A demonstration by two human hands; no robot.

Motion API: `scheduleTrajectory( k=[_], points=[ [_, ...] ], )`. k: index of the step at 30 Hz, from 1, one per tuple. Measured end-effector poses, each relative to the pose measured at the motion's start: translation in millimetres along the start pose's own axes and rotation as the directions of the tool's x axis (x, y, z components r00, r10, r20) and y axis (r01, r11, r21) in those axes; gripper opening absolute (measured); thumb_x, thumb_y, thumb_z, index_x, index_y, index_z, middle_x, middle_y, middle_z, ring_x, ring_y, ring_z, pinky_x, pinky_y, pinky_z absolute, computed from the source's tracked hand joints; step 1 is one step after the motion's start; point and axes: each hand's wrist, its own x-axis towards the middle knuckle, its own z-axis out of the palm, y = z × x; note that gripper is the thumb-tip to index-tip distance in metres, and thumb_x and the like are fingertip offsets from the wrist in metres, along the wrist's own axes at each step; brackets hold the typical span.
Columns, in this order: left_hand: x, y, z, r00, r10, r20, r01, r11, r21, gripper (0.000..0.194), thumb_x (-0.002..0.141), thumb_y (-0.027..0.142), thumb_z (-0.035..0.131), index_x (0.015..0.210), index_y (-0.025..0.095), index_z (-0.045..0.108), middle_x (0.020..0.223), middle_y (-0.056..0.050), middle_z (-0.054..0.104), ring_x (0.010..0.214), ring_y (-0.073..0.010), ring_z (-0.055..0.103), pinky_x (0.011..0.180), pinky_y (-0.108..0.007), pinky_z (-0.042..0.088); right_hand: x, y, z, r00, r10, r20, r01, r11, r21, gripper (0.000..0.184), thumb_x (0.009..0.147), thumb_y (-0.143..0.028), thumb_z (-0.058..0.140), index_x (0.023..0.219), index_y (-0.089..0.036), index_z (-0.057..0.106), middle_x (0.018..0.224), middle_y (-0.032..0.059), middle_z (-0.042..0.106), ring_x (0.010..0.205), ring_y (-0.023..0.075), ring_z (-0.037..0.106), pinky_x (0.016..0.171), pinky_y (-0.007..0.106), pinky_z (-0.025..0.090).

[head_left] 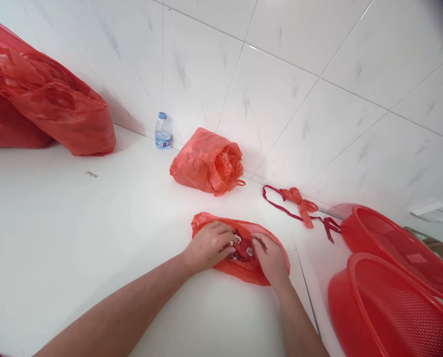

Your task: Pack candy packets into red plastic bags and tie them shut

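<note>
A small red plastic bag (210,221) lies open on the white counter (76,233) in front of me. Both my hands are inside its mouth. My left hand (208,245) has its fingers curled onto dark red packets with white print (241,247) in the bag. My right hand (270,258) pinches the same packets from the right side. The bag's lower edge shows under my right wrist.
A rolled red bag (207,161) and a small water bottle (162,131) stand against the tiled wall. Large stuffed red bags (53,106) sit far left. A red ribbon (297,203) lies right of centre. Two red mesh baskets (388,307) fill the right corner.
</note>
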Motion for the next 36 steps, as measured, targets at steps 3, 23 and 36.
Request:
scheduleTrajectory(
  k=[3, 23, 36],
  points=[
    [-3, 8, 5.0, 0.994, 0.031, 0.109, -0.033, 0.999, 0.018, 0.029, 0.075, 0.029, 0.067, 0.103, 0.024, 0.062, 0.114, -0.005, 0.060, 0.109, -0.0250, 0.050, 0.093, -0.040, 0.041, 0, -1, -3, 0.991, -0.031, 0.129, 0.041, 0.997, -0.072, 0.022, 0.081, -0.032, 0.049, 0.097, -0.026, 0.062, 0.102, 0.0027, 0.065, 0.093, 0.0210, 0.061, 0.084, 0.039, 0.050],
    [-7, 22, 9.3, 0.981, 0.130, 0.140, -0.151, 0.978, 0.145, 0.031, 0.076, 0.036, 0.065, 0.102, 0.021, 0.059, 0.108, -0.006, 0.062, 0.103, -0.0248, 0.052, 0.090, -0.041, 0.037, -3, 0, -13, 0.989, -0.093, -0.117, 0.102, 0.992, 0.069, 0.037, 0.085, -0.036, 0.048, 0.119, -0.024, 0.054, 0.127, 0.0062, 0.055, 0.117, 0.0221, 0.051, 0.098, 0.042, 0.042],
    [-25, 54, 26.4, 0.881, 0.366, 0.300, -0.439, 0.869, 0.229, 0.018, 0.077, 0.000, 0.046, 0.080, 0.016, 0.053, 0.068, -0.002, 0.056, 0.062, -0.0163, 0.049, 0.051, -0.029, 0.033, -21, -2, -47, 0.984, 0.131, 0.118, -0.094, 0.955, -0.281, 0.021, 0.084, -0.038, 0.047, 0.095, -0.026, 0.061, 0.072, -0.0023, 0.061, 0.066, 0.0161, 0.057, 0.066, 0.031, 0.044]
  ],
)
